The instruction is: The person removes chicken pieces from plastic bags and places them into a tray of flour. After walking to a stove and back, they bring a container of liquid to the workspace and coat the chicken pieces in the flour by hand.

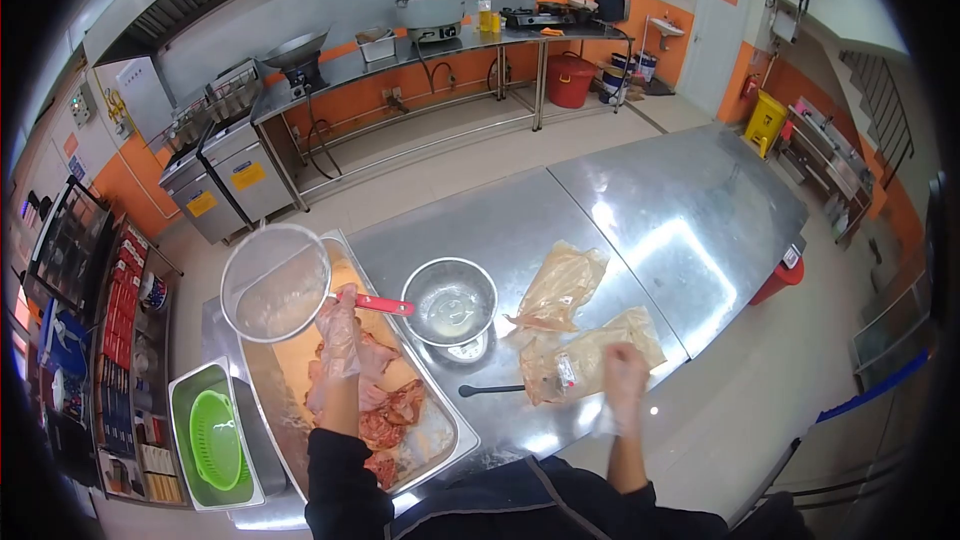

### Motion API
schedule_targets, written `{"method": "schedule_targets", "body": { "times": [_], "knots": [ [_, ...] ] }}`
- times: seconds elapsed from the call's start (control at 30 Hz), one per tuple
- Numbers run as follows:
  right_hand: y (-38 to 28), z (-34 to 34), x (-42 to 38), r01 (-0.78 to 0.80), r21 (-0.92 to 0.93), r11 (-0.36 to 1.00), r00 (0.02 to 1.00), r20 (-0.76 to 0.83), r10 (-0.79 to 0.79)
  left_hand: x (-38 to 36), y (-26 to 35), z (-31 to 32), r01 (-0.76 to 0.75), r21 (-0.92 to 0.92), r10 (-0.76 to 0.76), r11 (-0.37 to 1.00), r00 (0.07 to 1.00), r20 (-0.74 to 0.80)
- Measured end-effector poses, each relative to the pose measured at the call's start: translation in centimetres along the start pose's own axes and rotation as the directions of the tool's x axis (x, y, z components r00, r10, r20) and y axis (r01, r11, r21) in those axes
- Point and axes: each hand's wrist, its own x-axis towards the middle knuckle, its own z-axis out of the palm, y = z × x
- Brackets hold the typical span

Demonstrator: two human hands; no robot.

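Head view, looking down across a steel table (500,230). Room for moving along the strip of tabletop between metal bowl (425,292) and plastic bags (575,365), and more widely beyond the bags toward the far right; tighter at left, with a steel tray (462,440) near the table's edge and a deep pan (185,410) just beside it. Reaching forward over the tray's meat pieces (385,420) with the left hand (340,332), gloved in thin plastic, closed firmly around the strainer (275,282) where mesh meets red handle (385,306). Over the nearer bag, right hand (626,378) curled into a fist (impossible to tell whether around anything). Held above the tray's far end: strainer, mesh pointing left, overhanging the outer rim; long axis running roughly left to right, dipping slightly toward the handle's tip, beside the bowl's left rim (contact unclear).
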Motion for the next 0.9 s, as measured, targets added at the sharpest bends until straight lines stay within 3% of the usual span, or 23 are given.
{"method": "schedule_targets", "body": {
  "times": [0.07, 0.1, 0.13, 0.2, 0.33, 0.4, 0.5, 0.6, 0.63, 0.67, 0.7, 0.77, 0.83, 0.87, 0.9],
  "knots": [
    [-2.8, 4.9, 0.4, 0.139, 0.096, 0.986, 0.952, 0.261, -0.160, -1.5, 2.3, 1.0, -0.048, 0.070, 0.037, 0.996, 0.990, 0.139],
    [-4.5, 7.2, 0.4, -0.280, 0.498, 0.821, 0.844, 0.536, -0.038, -2.5, 4.0, 1.5, -0.057, 0.125, 0.029, 0.991, 0.978, 0.209],
    [-4.7, 10.1, 1.1, -0.460, 0.218, 0.861, 0.699, 0.686, 0.200, -3.3, 5.2, 2.1, -0.071, 0.175, 0.020, 0.982, 0.961, 0.275],
    [-5.7, 15.4, 1.4, -0.515, 0.129, 0.848, 0.626, 0.732, 0.269, -4.2, 6.7, 3.5, -0.090, 0.227, -0.004, 0.970, 0.924, 0.383],
    [-2.4, 21.4, 2.7, -0.316, 0.244, 0.917, 0.815, 0.564, 0.132, -4.7, 6.8, 5.5, -0.045, 0.233, -0.100, 0.971, 0.814, 0.573],
    [-0.1, 22.2, 4.5, -0.154, 0.193, 0.969, 0.916, 0.396, 0.067, -4.8, 5.9, 7.1, 0.012, 0.192, -0.132, 0.981, 0.765, 0.630],
    [-2.0, 20.0, 7.6, -0.488, 0.427, 0.761, 0.868, 0.329, 0.372, -5.4, 4.3, 9.9, 0.103, 0.148, -0.179, 0.984, 0.649, 0.740],
    [-1.0, 19.7, 10.7, -0.563, 0.360, 0.744, 0.826, 0.264, 0.498, -4.9, 1.8, 12.9, 0.182, 0.207, -0.273, 0.961, 0.518, 0.811],
    [8.0, 25.7, 13.2, -0.277, 0.122, 0.953, 0.940, 0.240, 0.242, -4.8, 0.4, 13.8, 0.221, 0.197, -0.283, 0.955, 0.480, 0.831],
    [16.6, 31.4, 15.5, 0.061, -0.138, 0.989, 0.980, 0.198, -0.033, -5.0, -0.5, 14.6, 0.264, 0.192, -0.295, 0.945, 0.439, 0.849],
    [13.9, 28.9, 15.5, 0.156, -0.246, 0.957, 0.953, 0.291, -0.081, -5.6, -0.9, 15.5, 0.293, 0.225, -0.337, 0.929, 0.426, 0.840],
    [10.4, 23.6, 15.1, 0.062, -0.186, 0.981, 0.934, 0.356, 0.009, -5.6, -2.7, 16.6, 0.290, 0.297, -0.388, 0.910, 0.343, 0.856],
    [6.1, 18.2, 13.9, -0.274, 0.229, 0.934, 0.925, 0.329, 0.191, -5.2, -4.6, 17.8, 0.282, 0.361, -0.437, 0.889, 0.283, 0.854],
    [3.5, 15.0, 12.6, -0.381, 0.463, 0.801, 0.915, 0.314, 0.254, -4.9, -5.6, 18.1, 0.278, 0.370, -0.440, 0.886, 0.260, 0.859],
    [0.6, 11.9, 10.6, -0.393, 0.717, 0.575, 0.919, 0.283, 0.276, -4.6, -6.8, 18.2, 0.276, 0.375, -0.441, 0.885, 0.240, 0.865]
  ]
}}
